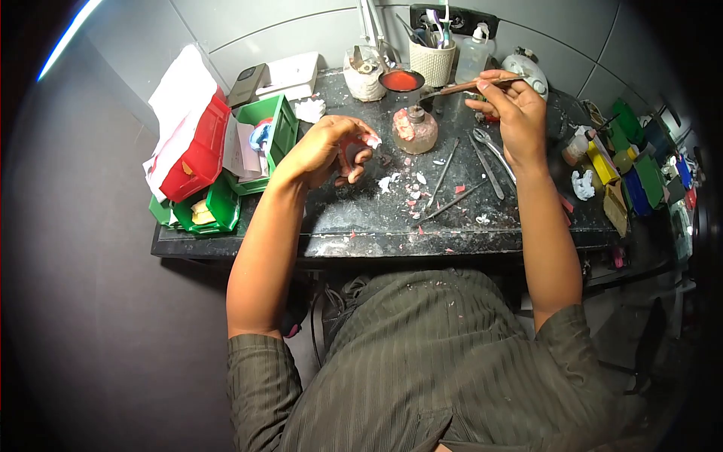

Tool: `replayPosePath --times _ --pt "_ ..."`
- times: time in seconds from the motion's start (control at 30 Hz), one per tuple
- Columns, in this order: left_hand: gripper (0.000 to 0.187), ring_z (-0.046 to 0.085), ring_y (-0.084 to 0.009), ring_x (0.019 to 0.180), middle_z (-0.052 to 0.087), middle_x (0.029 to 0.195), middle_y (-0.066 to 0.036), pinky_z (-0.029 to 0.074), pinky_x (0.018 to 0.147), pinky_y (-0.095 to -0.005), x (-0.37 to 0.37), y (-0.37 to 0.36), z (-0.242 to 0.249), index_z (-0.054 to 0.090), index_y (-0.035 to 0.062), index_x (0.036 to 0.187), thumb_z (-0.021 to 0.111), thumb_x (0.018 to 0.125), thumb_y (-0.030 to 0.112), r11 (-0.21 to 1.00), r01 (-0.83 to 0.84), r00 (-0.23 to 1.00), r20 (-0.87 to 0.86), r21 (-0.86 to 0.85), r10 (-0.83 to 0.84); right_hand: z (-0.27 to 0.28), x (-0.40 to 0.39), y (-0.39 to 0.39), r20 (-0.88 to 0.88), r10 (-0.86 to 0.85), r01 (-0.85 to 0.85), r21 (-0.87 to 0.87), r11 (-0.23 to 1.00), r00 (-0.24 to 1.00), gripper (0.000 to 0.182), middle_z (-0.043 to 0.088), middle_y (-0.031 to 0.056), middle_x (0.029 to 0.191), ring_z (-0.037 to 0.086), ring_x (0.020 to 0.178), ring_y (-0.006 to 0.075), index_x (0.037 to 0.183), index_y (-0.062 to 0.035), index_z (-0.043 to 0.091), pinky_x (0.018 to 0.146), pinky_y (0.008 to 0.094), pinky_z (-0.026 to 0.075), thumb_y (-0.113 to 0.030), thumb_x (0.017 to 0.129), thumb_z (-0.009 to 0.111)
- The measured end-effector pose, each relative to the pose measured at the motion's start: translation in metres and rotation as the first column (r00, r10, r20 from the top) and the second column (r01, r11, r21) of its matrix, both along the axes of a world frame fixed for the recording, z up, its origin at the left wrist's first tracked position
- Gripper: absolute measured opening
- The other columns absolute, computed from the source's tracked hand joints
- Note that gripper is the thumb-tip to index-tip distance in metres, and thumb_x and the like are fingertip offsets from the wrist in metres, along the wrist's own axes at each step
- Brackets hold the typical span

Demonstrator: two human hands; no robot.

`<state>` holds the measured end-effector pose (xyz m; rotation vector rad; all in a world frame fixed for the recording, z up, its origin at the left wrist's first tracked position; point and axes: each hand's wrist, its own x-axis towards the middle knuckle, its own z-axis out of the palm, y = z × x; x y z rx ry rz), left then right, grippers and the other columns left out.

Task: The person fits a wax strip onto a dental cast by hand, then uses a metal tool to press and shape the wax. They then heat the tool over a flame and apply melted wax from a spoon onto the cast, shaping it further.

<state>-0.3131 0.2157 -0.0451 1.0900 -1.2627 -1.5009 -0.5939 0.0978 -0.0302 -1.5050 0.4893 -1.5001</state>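
Observation:
My left hand (328, 148) is closed round a small dark-red and pink piece with white, tooth-like bits (374, 141), which looks like a wax denture piece; the fingers cover much of it. In my right hand (515, 113) is a wax knife with a brown handle (459, 88), its dark blade pointing left beside the top of a spirit burner (416, 134). The burner is a round glass jar smeared with pink wax; I cannot make out a flame. Behind it is a dark, shallow dish of red wax (401, 80).
Metal hand tools (488, 166) and pink and white scraps (419, 197) lie on the black worktop (339, 245). Green bins (280, 135) and a red box (197, 151) stand left. A woven cup of tools (432, 64) and clear bottle (473, 59) stand behind; clutter fills the right.

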Motion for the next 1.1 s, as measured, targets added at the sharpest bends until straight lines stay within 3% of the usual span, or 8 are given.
replayPosePath --times 0.1,0.2,0.27,0.33,0.4,0.63,1.1 --pt "0.030 0.056 -0.0191 0.047 0.054 0.067 -0.007 0.037 0.033 -0.0286 0.000 0.000 -0.001 0.061 -0.0031 0.099 0.042 0.098 0.020 0.999 -0.012 0.999 -0.030 0.044 0.014 -0.001 0.001 -0.001 -0.003 0.007 -0.007 -0.006 1.000 1.000 0.016 0.067 0.0144 0.102 0.070 0.091 0.0178 0.106 0.0091 0.064 0.074 0.0332 0.065 0.001 0.093 0.065" --pt "0.032 0.055 -0.0184 0.052 0.054 0.069 -0.008 0.035 0.035 -0.0287 -0.002 0.003 0.002 0.059 -0.0023 0.105 0.042 0.098 0.024 0.999 0.007 1.000 0.007 0.046 -0.007 -0.001 0.001 0.000 -0.003 0.015 -0.015 0.004 1.000 1.000 0.016 0.067 0.0144 0.102 0.070 0.091 0.0178 0.106 0.0090 0.064 0.074 0.0332 0.066 0.000 0.092 0.065" --pt "0.036 0.055 -0.0188 0.052 0.055 0.070 -0.009 0.035 0.036 -0.0292 -0.003 0.003 0.004 0.058 -0.0029 0.106 0.040 0.101 0.028 0.988 -0.009 0.998 -0.065 0.156 0.019 -0.001 0.000 0.001 -0.014 0.020 -0.020 0.000 1.000 1.000 0.014 0.067 0.0132 0.103 0.069 0.091 0.0166 0.106 0.0071 0.064 0.077 0.0330 0.065 0.002 0.094 0.064" --pt "0.040 0.055 -0.0190 0.051 0.056 0.070 -0.010 0.036 0.036 -0.0291 0.000 0.000 0.000 0.059 -0.0028 0.106 0.040 0.103 0.032 0.988 0.008 0.997 -0.083 0.153 0.005 0.001 0.001 0.004 -0.024 0.026 -0.026 -0.005 1.000 0.999 0.012 0.066 0.0120 0.104 0.069 0.091 0.0154 0.107 0.0051 0.065 0.080 0.0328 0.065 0.003 0.095 0.062" --pt "0.044 0.055 -0.0193 0.051 0.056 0.070 -0.010 0.036 0.036 -0.0290 0.002 0.000 -0.003 0.059 -0.0028 0.107 0.039 0.104 0.036 0.988 0.025 0.995 -0.101 0.153 -0.009 0.003 0.002 0.010 -0.002 0.164 -0.163 -0.070 0.984 0.987 0.015 0.067 0.0137 0.105 0.069 0.094 0.0176 0.110 0.0056 0.063 0.080 0.0334 0.065 0.002 0.096 0.060" --pt "0.052 0.055 -0.0194 0.047 0.058 0.069 -0.010 0.037 0.034 -0.0276 -0.002 0.003 0.005 0.058 -0.0019 0.107 0.038 0.104 0.047 0.977 0.029 0.996 -0.093 0.212 -0.010 0.006 0.021 0.039 -0.062 0.351 -0.355 -0.083 0.931 0.934 0.017 0.068 0.0157 0.104 0.070 0.095 0.0204 0.109 0.0087 0.062 0.077 0.0340 0.065 0.002 0.094 0.064" --pt "0.053 0.056 -0.0198 0.047 0.059 0.069 -0.011 0.038 0.034 -0.0276 -0.001 0.002 0.002 0.056 -0.0018 0.108 0.040 0.103 0.048 0.981 0.046 0.996 -0.081 0.191 -0.031 0.002 0.025 0.041 -0.044 0.379 -0.381 -0.058 0.923 0.925 0.017 0.068 0.0156 0.103 0.070 0.097 0.0209 0.109 0.0084 0.062 0.078 0.0340 0.065 0.002 0.094 0.064"
